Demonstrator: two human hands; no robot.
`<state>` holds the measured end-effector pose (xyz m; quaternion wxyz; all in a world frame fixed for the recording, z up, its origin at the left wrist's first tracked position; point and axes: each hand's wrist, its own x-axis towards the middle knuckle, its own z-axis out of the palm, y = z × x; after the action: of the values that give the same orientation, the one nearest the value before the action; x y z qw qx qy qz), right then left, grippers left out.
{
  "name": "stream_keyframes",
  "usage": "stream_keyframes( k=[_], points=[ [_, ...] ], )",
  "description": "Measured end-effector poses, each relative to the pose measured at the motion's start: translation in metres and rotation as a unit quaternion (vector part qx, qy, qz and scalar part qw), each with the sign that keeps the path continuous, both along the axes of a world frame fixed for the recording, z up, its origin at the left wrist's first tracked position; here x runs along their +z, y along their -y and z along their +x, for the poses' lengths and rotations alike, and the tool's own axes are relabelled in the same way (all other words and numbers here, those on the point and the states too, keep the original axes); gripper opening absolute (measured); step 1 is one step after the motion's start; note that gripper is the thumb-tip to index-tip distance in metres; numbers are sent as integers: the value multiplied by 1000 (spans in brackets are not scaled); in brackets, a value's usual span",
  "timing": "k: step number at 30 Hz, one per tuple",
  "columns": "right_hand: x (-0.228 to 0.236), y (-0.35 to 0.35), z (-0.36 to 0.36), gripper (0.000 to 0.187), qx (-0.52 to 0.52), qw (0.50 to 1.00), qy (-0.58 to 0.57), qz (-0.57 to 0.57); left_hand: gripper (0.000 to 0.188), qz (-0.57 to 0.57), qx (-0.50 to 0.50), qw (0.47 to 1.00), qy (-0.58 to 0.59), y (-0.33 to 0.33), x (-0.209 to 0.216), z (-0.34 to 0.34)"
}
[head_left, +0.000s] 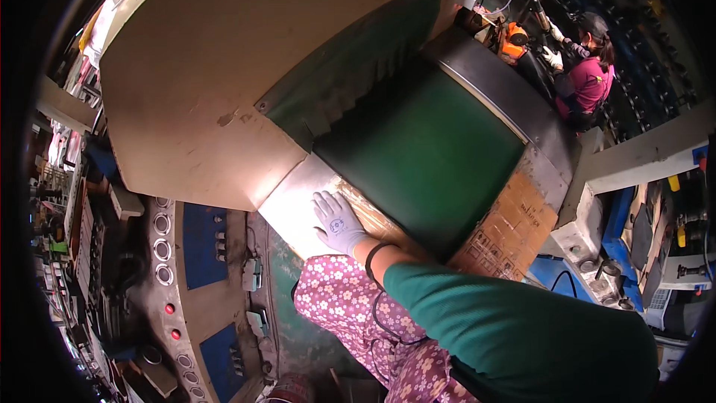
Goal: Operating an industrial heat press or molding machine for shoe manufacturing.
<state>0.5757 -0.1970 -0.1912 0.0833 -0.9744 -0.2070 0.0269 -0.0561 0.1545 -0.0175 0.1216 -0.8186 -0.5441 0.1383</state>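
Here, your right hand [339, 225] lies flat on the shiny metal [293, 209], fingers straight, gripping nothing, but I can't tell about your hidden left hand.

Grn sleeve [514, 321], gry glove [341, 230], prob. floral apron [350, 291].

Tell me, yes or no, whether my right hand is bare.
No, the right hand wears a pale grey glove covering its fingers.
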Motion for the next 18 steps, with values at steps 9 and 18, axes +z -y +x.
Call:
stream_keyframes(
  k=[9,18],
  points=[
    [-6,10,19,68,-7,1000,20,10,48,11,-46,997,60,-24,-29,-33],
    [4,-23,8,68,23,996,55,69,49,166,-2,981,103,6,17,-36]
  ],
)
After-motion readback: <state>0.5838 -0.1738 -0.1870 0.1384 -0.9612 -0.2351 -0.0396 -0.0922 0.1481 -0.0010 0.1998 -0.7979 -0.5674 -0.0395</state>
